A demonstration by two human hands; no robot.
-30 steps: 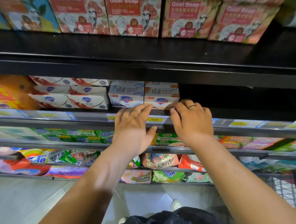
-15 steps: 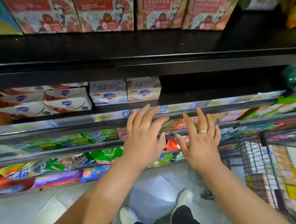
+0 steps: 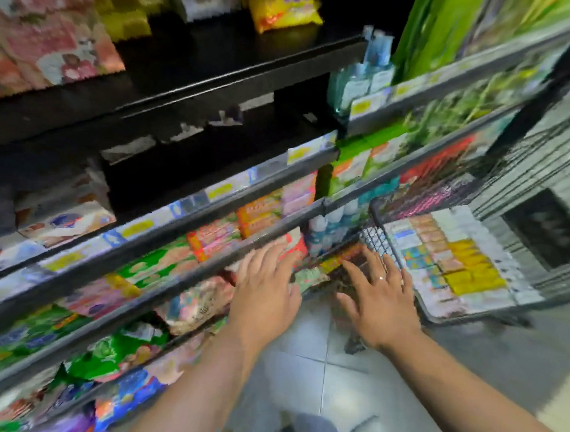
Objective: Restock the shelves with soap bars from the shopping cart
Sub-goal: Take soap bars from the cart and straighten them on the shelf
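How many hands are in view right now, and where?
2. The left hand hovers open before the shelves; the right hand, wearing a ring, is spread by the near corner of the shopping cart. Neither holds soap.

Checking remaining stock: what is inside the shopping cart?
The shopping cart holds tightly packed rows of soap bars in white, peach and yellow boxes. Anything beneath that top layer is covered, and blur hides the labels.
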